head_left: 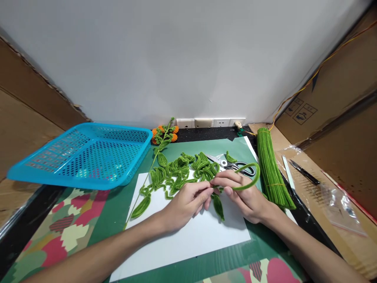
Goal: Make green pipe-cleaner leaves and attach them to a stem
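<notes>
Fingertips of my left hand and my right hand meet over a white sheet of paper, both pinched on a green pipe cleaner. Its free end loops up and back over my right hand. Below the fingers hangs a leaf shape of bent green pipe cleaner; whether it joins the held piece is hidden. Just beyond my hands lies a heap of curled green pipe-cleaner pieces. Scissors with black handles rest behind my right hand.
A blue plastic basket stands at the left. Near it are a long leafy stem and orange pieces. At the right lie a bundle of green pipe cleaners, tweezers and a plastic bag. Cardboard flanks both sides; sockets line the wall.
</notes>
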A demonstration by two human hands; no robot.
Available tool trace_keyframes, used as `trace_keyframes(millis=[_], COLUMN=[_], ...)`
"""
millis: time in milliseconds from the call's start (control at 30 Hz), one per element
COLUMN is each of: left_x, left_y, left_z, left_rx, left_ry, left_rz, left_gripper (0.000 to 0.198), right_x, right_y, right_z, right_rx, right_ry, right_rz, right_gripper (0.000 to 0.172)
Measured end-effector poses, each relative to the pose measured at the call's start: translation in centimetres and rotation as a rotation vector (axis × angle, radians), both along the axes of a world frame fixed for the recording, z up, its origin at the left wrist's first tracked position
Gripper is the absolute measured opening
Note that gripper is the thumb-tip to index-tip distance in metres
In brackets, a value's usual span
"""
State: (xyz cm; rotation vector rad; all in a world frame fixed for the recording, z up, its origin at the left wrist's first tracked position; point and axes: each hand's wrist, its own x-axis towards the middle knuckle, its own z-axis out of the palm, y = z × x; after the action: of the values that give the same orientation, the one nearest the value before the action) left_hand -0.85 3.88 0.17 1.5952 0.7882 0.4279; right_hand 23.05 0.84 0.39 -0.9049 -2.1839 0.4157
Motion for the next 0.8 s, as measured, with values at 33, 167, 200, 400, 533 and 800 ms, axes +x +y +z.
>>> trace_keyframes(millis=[33, 167, 200, 400, 533, 800], left_x=[0.01, 0.08, 0.09, 0.06, -0.06, -0.24], left_y=[-0.01, -0.04, -0.04, -0.11, -0.12, -0.10], left_z=[-0.02, -0.16, -0.18, -0.06, 0.10, 0.26], left_rx=[-0.004, -0.012, -0.012, -0.030, -0.029, -0.028], left_ry=[-0.002, -0.012, -0.010, 0.014, 0.020, 0.004], left_rz=[0.001, 0.013, 0.017, -0.018, -0.049, -0.043], left_gripper=[0.047, 0.048, 0.049, 0.052, 0.051, 0.052], right_x=[0.02, 0.04, 0.02, -0.42, -0.62, 0.00], right_y=[-0.02, -0.12, -0.14, -0.12, -0.09, 0.11], right_z=[-0.09, -0.49, -0.55, -0.39, -0.37, -0.37], right_rx=[-0.011, -0.084, -0.100, -0.058, 0.028, 0.100], right_ry=[-0.003, -0.025, -0.037, -0.136, -0.180, 0.052], right_rz=[0.004, 0.047, 0.062, 0.082, 0.032, -0.072], right_gripper=[0.039, 0.048, 0.049, 0.050, 0.047, 0.039])
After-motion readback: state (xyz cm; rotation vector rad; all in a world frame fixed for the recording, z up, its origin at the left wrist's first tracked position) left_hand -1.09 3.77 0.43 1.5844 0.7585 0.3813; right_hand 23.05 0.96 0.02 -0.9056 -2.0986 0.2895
